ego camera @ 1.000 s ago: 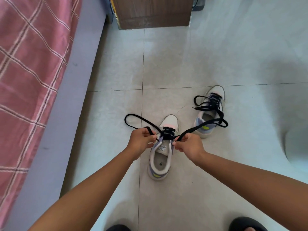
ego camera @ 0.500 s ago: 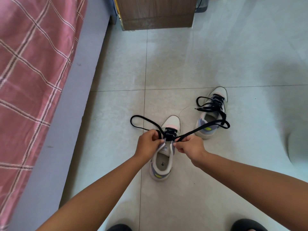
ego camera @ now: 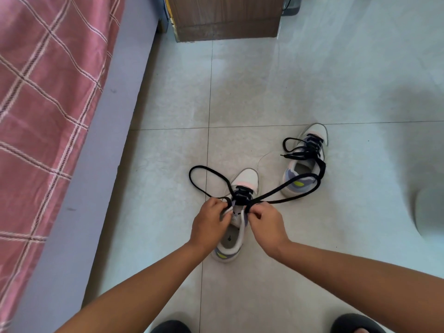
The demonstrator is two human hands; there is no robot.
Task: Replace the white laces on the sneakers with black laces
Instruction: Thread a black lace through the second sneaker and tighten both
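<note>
A white and lilac sneaker (ego camera: 247, 177) stands on the tiled floor in front of me, toe pointing away, with a black lace (ego camera: 199, 168) threaded through its lower eyelets. My left hand (ego camera: 210, 223) pinches the lace's left part at the sneaker's left eyelet edge; that part loops out to the left. My right hand (ego camera: 266, 221) pinches the right part, which loops far right over the second sneaker (ego camera: 304, 168). That second sneaker lies further off to the right and carries its own loosely threaded black lace (ego camera: 292, 140).
A bed with a pink checked cover (ego camera: 45, 97) and a lilac side rail runs along the left. A wooden cabinet (ego camera: 225, 18) stands at the back. Two dark slippers (ego camera: 355, 324) show at the bottom edge. A pale round object (ego camera: 430, 212) sits at the right edge.
Both hands have come closer together over the tongue of the near sneaker, and the left loop of lace has drawn in slightly. The second sneaker has not moved.
</note>
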